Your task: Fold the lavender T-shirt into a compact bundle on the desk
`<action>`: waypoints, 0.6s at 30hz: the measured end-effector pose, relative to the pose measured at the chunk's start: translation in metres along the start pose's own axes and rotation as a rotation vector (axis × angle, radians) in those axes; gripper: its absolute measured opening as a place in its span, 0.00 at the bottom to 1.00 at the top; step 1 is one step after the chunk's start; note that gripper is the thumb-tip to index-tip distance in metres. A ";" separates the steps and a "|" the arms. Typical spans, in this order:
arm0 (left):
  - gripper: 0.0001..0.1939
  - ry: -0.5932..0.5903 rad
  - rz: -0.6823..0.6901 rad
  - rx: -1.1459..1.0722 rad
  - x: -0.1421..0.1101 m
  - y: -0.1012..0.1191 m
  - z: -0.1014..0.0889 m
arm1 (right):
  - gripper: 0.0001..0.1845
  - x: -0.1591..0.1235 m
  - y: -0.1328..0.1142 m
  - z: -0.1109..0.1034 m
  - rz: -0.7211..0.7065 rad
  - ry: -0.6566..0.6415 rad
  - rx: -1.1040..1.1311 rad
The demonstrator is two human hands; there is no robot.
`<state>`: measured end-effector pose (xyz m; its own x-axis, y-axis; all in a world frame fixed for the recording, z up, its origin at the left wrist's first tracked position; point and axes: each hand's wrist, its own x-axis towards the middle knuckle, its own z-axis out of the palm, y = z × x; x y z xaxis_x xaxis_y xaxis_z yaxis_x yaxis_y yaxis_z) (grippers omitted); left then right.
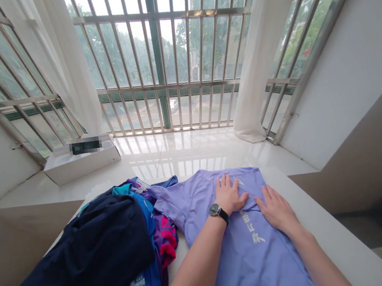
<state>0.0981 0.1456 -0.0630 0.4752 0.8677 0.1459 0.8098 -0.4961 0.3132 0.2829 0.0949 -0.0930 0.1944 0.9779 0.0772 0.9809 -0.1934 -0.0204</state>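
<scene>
A lavender T-shirt (pixel 222 255) with white lettering down its front lies spread over the white table. My left hand (pixel 230 194), with a black-strapped watch (pixel 218 211) on the wrist, rests flat on the shirt's upper part, fingers spread. Part of the lettering is covered by that hand. Close by to the right, my right hand (pixel 276 207) lies flat at the shirt's right side, its fingers stretched out. Neither hand grips the cloth. The shirt's left sleeve (pixel 165 202) reaches the edge of a pile of clothes.
Left of the shirt is a heap of clothes with a dark navy garment (pixel 92 248) on top. On the window sill (pixel 178 151) stands a white box (pixel 85 165) at the left. White curtains (pixel 252 52) hang before the barred window. The table (pixel 342 240) extends to the right.
</scene>
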 end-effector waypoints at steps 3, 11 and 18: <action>0.40 -0.005 -0.006 0.006 -0.001 0.000 0.000 | 0.39 0.000 -0.001 -0.001 0.005 -0.026 -0.007; 0.44 0.000 -0.027 0.024 -0.001 0.001 0.001 | 0.38 -0.001 -0.004 -0.004 0.009 -0.028 -0.044; 0.48 -0.029 -0.035 0.047 0.000 0.001 0.002 | 0.38 -0.001 -0.004 -0.004 0.007 -0.021 -0.060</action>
<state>0.0996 0.1454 -0.0649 0.4558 0.8835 0.1085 0.8408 -0.4673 0.2733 0.2787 0.0943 -0.0887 0.2020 0.9778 0.0562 0.9781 -0.2043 0.0385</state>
